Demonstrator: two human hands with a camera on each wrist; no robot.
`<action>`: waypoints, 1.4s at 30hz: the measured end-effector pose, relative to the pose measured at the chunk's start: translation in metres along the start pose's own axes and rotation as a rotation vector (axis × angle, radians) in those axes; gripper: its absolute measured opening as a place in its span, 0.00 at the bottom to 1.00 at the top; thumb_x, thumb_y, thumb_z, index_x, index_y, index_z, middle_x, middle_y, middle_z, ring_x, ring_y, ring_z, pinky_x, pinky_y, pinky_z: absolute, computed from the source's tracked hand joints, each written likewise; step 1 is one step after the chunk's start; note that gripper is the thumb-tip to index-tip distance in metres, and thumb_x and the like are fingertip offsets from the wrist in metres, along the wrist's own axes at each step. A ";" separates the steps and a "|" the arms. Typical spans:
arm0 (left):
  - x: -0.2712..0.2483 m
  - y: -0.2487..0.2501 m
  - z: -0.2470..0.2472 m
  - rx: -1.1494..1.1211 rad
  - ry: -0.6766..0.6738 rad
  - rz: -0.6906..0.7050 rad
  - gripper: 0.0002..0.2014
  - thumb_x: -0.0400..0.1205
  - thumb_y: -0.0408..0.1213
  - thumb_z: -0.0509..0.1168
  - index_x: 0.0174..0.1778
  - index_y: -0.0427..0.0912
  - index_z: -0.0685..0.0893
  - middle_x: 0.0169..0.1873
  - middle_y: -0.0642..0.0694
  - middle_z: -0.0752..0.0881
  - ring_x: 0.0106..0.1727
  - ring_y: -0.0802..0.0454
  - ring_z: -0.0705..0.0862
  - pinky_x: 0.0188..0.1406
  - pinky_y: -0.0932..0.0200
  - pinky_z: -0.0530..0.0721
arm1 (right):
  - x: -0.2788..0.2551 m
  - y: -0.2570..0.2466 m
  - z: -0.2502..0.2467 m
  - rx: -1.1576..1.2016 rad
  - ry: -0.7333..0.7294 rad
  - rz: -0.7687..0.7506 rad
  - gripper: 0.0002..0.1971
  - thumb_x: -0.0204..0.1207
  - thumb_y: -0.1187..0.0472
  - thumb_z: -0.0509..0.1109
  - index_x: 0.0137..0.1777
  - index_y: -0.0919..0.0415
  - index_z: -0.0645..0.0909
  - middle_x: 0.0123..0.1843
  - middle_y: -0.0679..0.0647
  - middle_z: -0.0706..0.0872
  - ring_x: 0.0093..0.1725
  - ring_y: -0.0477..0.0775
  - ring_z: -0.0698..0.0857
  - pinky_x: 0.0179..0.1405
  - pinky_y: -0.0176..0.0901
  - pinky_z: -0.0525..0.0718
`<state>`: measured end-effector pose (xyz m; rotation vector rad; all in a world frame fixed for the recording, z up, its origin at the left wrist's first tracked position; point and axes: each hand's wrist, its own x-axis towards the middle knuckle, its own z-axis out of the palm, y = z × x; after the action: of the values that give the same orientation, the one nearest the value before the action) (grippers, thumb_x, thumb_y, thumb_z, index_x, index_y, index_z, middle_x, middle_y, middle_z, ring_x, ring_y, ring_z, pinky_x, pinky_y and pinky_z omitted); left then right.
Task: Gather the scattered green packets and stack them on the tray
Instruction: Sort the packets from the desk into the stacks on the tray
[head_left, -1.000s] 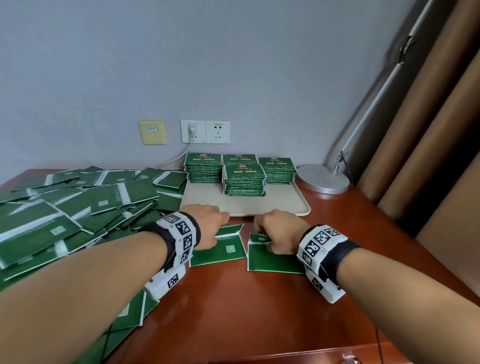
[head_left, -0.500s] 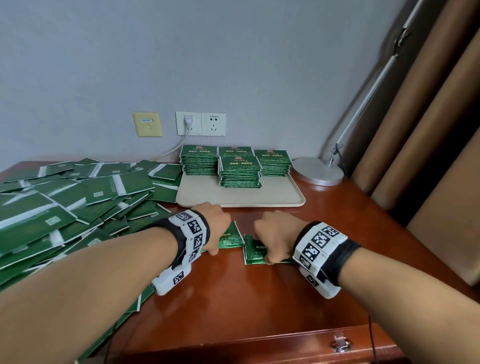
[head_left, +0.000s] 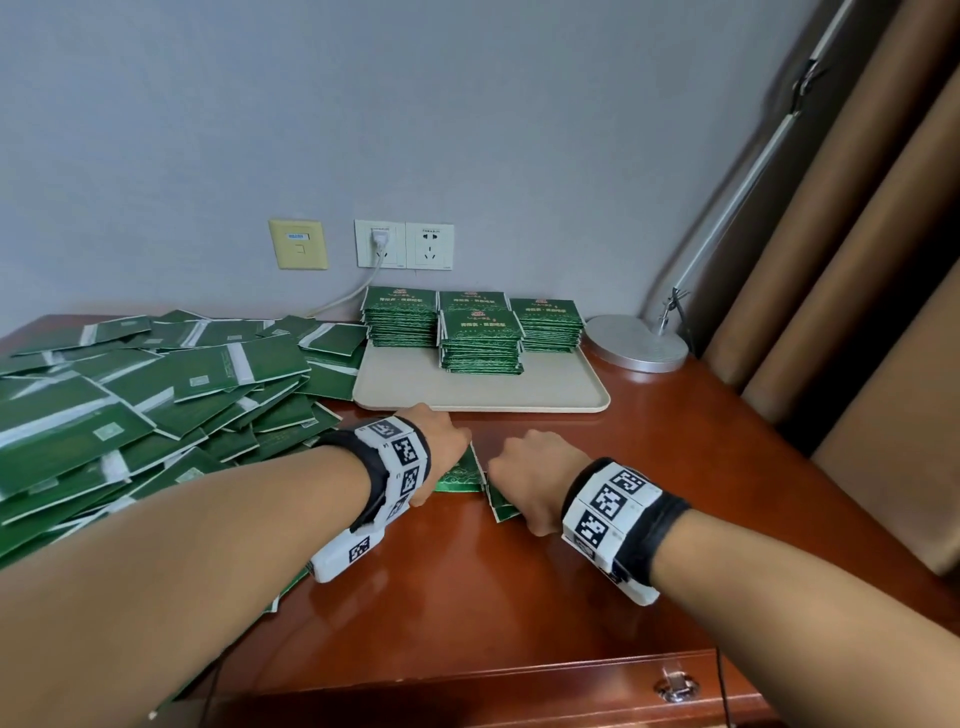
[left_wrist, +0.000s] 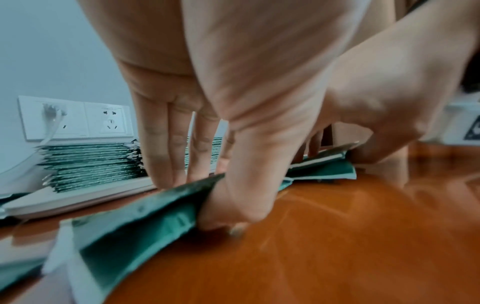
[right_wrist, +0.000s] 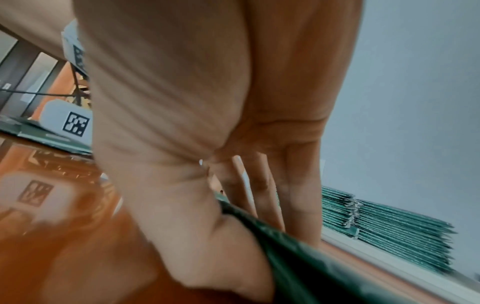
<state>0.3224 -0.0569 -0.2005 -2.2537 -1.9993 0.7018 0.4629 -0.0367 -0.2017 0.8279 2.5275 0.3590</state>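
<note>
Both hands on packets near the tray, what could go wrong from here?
1. Left hand and right hand each pinch a thin green foil packet by its edge; either may slip during the lift.
2. The four tall packet stacks on the beige rectangular tray could topple if bumped.

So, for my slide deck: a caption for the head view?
Each hand, left hand and right hand, grips a green packet before the tray.

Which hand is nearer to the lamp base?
Right. The right hand is on the desk in front of the tray, on the same side as the lamp base; the left hand is farther left.
</note>
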 end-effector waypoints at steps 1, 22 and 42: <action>-0.001 0.000 -0.001 0.016 -0.008 0.005 0.34 0.73 0.34 0.79 0.72 0.40 0.71 0.35 0.46 0.68 0.40 0.44 0.74 0.36 0.52 0.79 | -0.001 0.000 0.001 -0.008 -0.005 -0.003 0.17 0.68 0.65 0.80 0.56 0.63 0.83 0.53 0.61 0.86 0.49 0.65 0.86 0.40 0.48 0.80; 0.003 -0.010 0.005 -0.164 0.028 -0.038 0.14 0.81 0.36 0.66 0.63 0.42 0.80 0.50 0.41 0.80 0.47 0.41 0.83 0.44 0.50 0.86 | 0.007 0.016 0.008 0.116 0.090 0.055 0.14 0.73 0.63 0.73 0.59 0.60 0.80 0.56 0.62 0.82 0.54 0.67 0.84 0.44 0.50 0.80; 0.086 -0.118 -0.012 -0.154 0.227 -0.285 0.15 0.82 0.28 0.60 0.57 0.42 0.89 0.51 0.41 0.86 0.52 0.37 0.87 0.47 0.48 0.86 | 0.106 0.165 0.023 0.116 0.184 0.385 0.18 0.84 0.61 0.53 0.68 0.61 0.78 0.66 0.61 0.76 0.66 0.65 0.76 0.62 0.57 0.79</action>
<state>0.2220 0.0479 -0.1766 -1.9531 -2.2561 0.2635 0.4795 0.1596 -0.1954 1.3908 2.5659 0.4300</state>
